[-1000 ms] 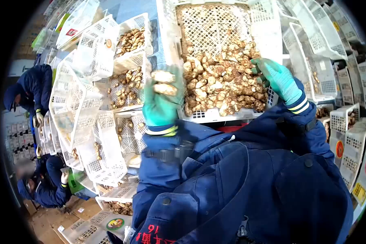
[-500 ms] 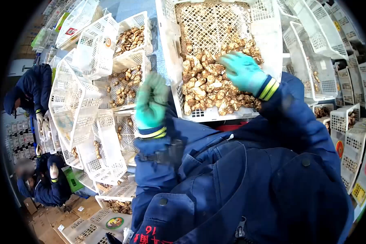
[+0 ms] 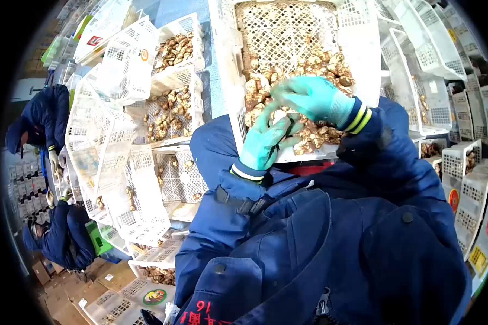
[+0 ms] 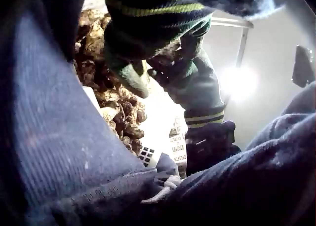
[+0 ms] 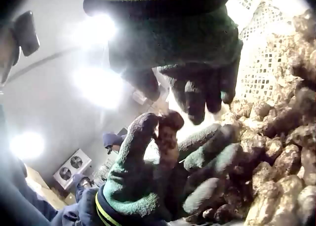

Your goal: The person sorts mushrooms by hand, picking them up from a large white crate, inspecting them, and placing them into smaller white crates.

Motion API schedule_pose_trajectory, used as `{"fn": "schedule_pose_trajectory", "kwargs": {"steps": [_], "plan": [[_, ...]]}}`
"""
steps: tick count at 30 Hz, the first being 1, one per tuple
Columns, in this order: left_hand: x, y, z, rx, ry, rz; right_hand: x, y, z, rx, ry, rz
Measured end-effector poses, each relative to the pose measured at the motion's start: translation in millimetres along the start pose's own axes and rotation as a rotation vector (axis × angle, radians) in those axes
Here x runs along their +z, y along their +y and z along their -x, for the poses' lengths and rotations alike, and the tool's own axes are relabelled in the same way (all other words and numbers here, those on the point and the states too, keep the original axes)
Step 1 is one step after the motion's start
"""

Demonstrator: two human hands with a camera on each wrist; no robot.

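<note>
Both hands wear green gloves and meet above a white crate [image 3: 358, 49] of brown, knobbly mushroom-like pieces [image 3: 309, 138]. The left hand [image 3: 263, 142] is palm up in the right wrist view, its thumb and fingers round one dirt-covered piece [image 5: 168, 144]. Just above that piece is the right hand [image 5: 180, 51], fingers pointing down and slightly bent, with nothing seen between them. In the head view the right hand [image 3: 314, 98] partly covers the left hand's fingertips. Dark shadow in the left wrist view hides most finger detail of the left hand [image 4: 148, 43].
Smaller white baskets with scattered pieces [image 3: 171, 114] stand left of the crate. More baskets [image 3: 431, 103] line the right side, some stacked. Two people in dark blue clothing, one upper [image 3: 40, 119] and one lower [image 3: 65, 238], are at the far left.
The left hand, holding two pieces at first and then blurred beside the crate, has moved right over it and now holds one piece. The right hand has moved left from the crate's right side.
</note>
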State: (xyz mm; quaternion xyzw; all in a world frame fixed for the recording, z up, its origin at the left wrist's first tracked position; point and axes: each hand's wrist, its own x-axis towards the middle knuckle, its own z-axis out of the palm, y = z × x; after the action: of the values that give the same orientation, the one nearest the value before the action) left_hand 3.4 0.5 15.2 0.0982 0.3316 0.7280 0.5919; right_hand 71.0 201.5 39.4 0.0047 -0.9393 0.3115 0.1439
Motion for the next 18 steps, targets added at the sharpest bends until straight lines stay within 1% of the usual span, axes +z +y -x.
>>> {"fn": "schedule_pose_trajectory", "kwargs": {"steps": [1, 2, 3, 4, 5, 6, 7, 8, 9, 10, 11, 12, 13, 14, 15, 16, 17, 18], "plan": [[-9.4, 2.0, 0.2, -0.036, -0.033, -0.06, -0.8, -15.0, -13.4, 0.362, 0.008, -0.305], [-13.9, 2.0, 1.5, -0.058, -0.04, -0.033, -6.3, -14.3, -30.7, 0.36, 0.004, -0.013], [-16.9, 3.3, 2.6, -0.082, -0.047, -0.008, 1.9, -9.5, -40.6, 0.349, -0.011, 0.196], [-19.1, 4.4, 3.2, -0.111, -0.002, -0.083, 13.0, -8.3, -48.9, 0.407, -0.175, 0.229], [-19.0, 2.4, 2.0, -0.084, -0.018, -0.067, 20.3, -11.2, -57.3, 0.464, -0.34, 0.262], [-18.6, -0.7, 1.1, -0.068, 0.012, -0.096, 52.0, -0.4, -51.9, 0.295, -0.162, 0.389], [-19.8, -4.2, 0.8, -0.048, 0.045, -0.121, 70.8, 18.0, -44.2, 0.307, -0.154, 0.461], [-30.7, -10.7, -1.5, -0.017, 0.05, -0.139, 67.0, 19.5, -47.7, 0.388, -0.187, 0.363], [-29.1, -7.4, -0.1, 0.008, 0.049, -0.085, 59.8, 20.7, -49.9, 0.468, -0.22, 0.264], [-23.9, -1.7, 1.5, 0.029, 0.045, -0.032, 50.0, 17.5, -44.9, 0.568, -0.163, -0.022], [-20.9, 1.0, 1.8, 0.045, 0.035, 0.022, 38.7, 15.7, -44.0, 0.696, -0.239, -0.09], [-30.2, -2.6, 0.5, 0.04, 0.057, 0.075, 34.8, 19.1, -34.5, 0.707, -0.155, -0.433], [-29.4, -4.1, -2.6, 0.0, 0.251, 0.073, 30.1, 24.4, -22.3, 0.7, -0.064, -0.772], [-32.1, -5.1, -3.7, 0.041, 0.198, 0.078, 27.2, 27.9, -10.3, 0.639, 0.0, -1.016], [-37.0, -5.4, -2.4, 0.083, 0.15, 0.081, 16.4, 25.2, -2.1, 0.682, -0.027, -1.197], [-40.0, -5.4, -1.4, 0.126, 0.103, 0.082, 5.5, 19.9, 7.0, 0.606, -0.084, -1.196], [-38.8, -4.8, -1.2, 0.128, 0.148, 0.04, -0.8, 12.4, 14.6, 0.528, -0.139, -1.197], [-36.1, -3.1, -1.6, 0.13, 0.191, -0.003, 0.9, 5.0, 17.2, 0.601, -0.117, -1.231]]}}
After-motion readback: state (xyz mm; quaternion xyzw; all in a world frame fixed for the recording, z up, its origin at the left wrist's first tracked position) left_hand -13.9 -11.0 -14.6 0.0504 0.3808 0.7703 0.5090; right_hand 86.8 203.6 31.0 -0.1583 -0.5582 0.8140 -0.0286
